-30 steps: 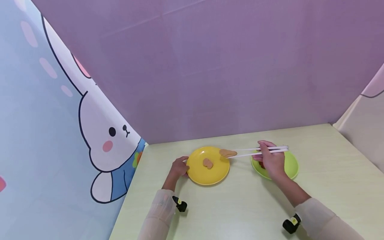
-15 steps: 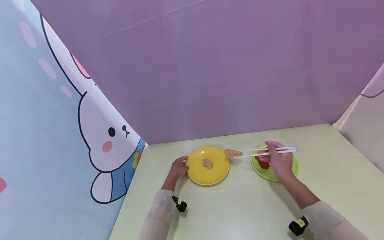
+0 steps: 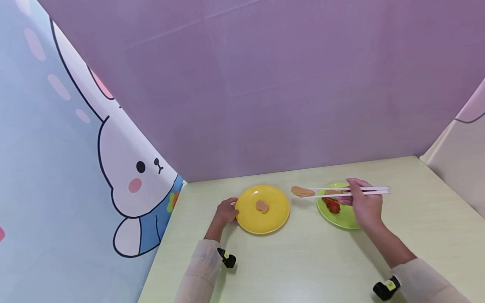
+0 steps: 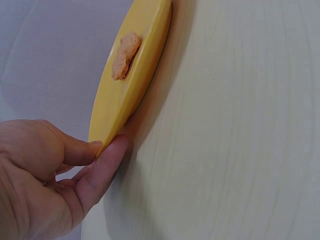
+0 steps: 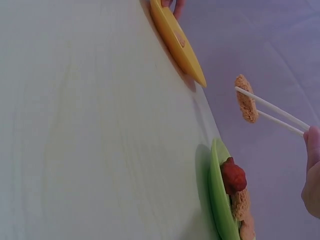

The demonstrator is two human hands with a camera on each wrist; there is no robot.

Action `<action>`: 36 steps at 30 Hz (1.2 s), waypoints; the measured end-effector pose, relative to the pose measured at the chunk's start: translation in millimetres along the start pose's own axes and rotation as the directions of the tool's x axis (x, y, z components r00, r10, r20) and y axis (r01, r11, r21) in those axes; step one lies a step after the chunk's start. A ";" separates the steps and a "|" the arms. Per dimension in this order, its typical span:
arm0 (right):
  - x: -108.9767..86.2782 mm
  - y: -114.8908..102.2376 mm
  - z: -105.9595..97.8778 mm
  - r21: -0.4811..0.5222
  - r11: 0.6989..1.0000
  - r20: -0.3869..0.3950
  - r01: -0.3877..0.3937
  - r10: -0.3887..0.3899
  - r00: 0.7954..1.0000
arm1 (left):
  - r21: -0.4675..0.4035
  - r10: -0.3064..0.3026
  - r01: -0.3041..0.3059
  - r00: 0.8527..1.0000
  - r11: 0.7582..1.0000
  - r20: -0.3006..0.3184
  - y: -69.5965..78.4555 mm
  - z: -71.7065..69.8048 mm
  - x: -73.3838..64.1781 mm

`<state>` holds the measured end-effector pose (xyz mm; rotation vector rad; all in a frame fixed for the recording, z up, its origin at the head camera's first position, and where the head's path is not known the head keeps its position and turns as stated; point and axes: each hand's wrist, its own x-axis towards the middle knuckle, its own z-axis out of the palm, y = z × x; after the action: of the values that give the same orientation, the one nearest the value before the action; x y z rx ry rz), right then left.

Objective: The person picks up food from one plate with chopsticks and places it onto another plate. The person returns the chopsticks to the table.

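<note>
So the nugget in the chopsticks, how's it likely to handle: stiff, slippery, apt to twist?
Probably fairly stiff: the nugget shows no visible sag between the chopsticks. Likely not very slippery, as its surface looks rough and bumpy. It may pivot, though, since the sticks hold it only near their narrow tips.

In the head view, the right hand [image 3: 366,207] hides part of the green plate [image 3: 344,220]; I cannot count the food pieces [image 3: 332,205] there. The bottom edge crops both sleeves [image 3: 197,269]. In the left wrist view, I lose the yellow plate [image 4: 106,107] beyond the top edge. In the right wrist view, the right edge crops the right hand; I cannot see the rear ends of the chopsticks [image 5: 275,109].
</note>
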<state>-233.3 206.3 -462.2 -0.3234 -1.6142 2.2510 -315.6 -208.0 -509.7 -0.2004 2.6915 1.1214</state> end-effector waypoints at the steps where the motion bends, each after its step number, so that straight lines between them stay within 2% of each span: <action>1: 0.1 -0.3 -2.1 0.011 1.000 0.001 0.000 0.000 1.000 | -0.004 -0.003 0.003 1.000 1.000 0.001 0.2 -0.1 -0.3; 7: -1.2 -5.8 -15.2 0.069 0.998 -0.025 -0.004 0.006 1.000 | -0.004 -0.010 0.010 1.000 1.000 0.002 0.8 -0.2 -0.1; 18: 0.5 -13.7 -41.0 0.065 0.998 -0.027 0.013 -0.012 1.000 | -0.027 -0.009 0.009 1.000 1.000 0.016 -0.1 1.2 3.2; 24: -0.6 -15.6 -50.7 0.087 0.996 -0.031 0.001 0.002 1.000 | -0.028 -0.009 0.010 1.000 1.000 0.021 1.7 1.1 2.2; 30: -1.1 -17.9 -58.3 0.143 0.989 -0.040 0.024 -0.018 0.999 | -0.021 0.003 -0.002 1.000 1.000 0.015 1.9 1.4 0.5; 36: -2.3 -17.0 -66.5 0.180 0.983 -0.062 0.028 -0.017 0.998 | -0.029 -0.013 0.013 1.000 0.999 0.014 -0.4 1.9 3.5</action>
<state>-203.4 267.8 -467.8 -0.3199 -1.3652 2.3263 -318.7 -207.1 -512.1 -0.2141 2.6595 1.1543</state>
